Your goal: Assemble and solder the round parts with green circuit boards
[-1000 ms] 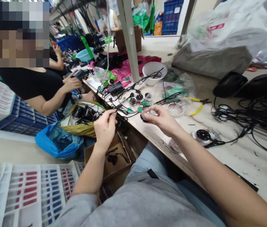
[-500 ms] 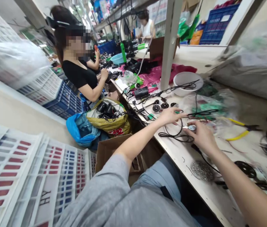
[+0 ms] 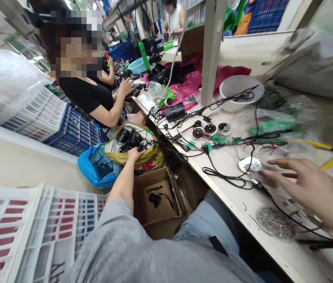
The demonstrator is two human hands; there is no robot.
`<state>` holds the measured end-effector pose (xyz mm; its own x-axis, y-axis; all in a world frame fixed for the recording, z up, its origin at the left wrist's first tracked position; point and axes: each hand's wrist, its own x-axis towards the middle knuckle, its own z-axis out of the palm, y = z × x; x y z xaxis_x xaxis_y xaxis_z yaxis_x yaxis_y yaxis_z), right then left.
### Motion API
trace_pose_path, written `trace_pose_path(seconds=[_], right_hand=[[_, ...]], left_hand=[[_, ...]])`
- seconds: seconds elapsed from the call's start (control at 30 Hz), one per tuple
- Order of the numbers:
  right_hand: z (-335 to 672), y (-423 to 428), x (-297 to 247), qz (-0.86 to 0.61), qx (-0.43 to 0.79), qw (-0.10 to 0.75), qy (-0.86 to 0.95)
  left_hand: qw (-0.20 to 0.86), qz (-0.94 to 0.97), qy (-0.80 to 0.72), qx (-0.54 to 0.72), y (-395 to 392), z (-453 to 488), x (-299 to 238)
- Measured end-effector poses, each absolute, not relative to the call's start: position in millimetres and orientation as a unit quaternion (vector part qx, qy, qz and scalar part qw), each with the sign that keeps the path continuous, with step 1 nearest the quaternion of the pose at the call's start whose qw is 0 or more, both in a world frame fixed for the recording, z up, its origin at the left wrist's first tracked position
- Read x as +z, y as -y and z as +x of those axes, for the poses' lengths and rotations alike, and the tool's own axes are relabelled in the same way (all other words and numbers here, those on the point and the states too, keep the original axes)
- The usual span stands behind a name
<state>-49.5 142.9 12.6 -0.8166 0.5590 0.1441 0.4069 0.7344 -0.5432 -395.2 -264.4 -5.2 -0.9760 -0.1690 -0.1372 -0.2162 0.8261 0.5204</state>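
Observation:
My left hand (image 3: 135, 154) is at the near rim of a yellow woven bag (image 3: 119, 158) that holds black plastic devices (image 3: 130, 137) and cords. Its fingertips are partly hidden among the bag's edge and the dark parts, so its grip is unclear. Over the table, my right hand (image 3: 308, 177) is open, fingers stretched toward a small white round part (image 3: 250, 164) lying on the surface. A looped black cable (image 3: 228, 173) lies beside that part, and a plug (image 3: 256, 182) sits just below it.
A cardboard box (image 3: 157, 204) with a black device stands below the bag. On the table are a dish of screws (image 3: 275, 223), green circuit boards (image 3: 219, 139), black round wheels (image 3: 210, 128), a white bowl (image 3: 241, 88) and yellow-handled pliers (image 3: 331, 162). A co-worker (image 3: 92, 94) sits at left.
My left hand has left the cable on the table and moved left and down to the yellow bag. My right hand has let go of the white round part and drawn back right.

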Motion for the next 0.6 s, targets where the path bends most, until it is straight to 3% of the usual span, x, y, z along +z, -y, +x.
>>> trace_pose_path(seconds=[0.2,0.47,0.6], right_hand=[[-24,-115,40,-0.294,0.275,0.184,0.897],[9,-98,59,-0.288,0.282,0.217,0.889],[19,-94,51,-0.282,0.309,0.240,0.876]], left_hand=[[-0.039,-0.135,-0.927,0.347,275,-410,-1],[-0.214,-0.066,-0.814,0.536,275,-441,108],[-0.249,0.017,-0.742,0.622,258,-438,165]])
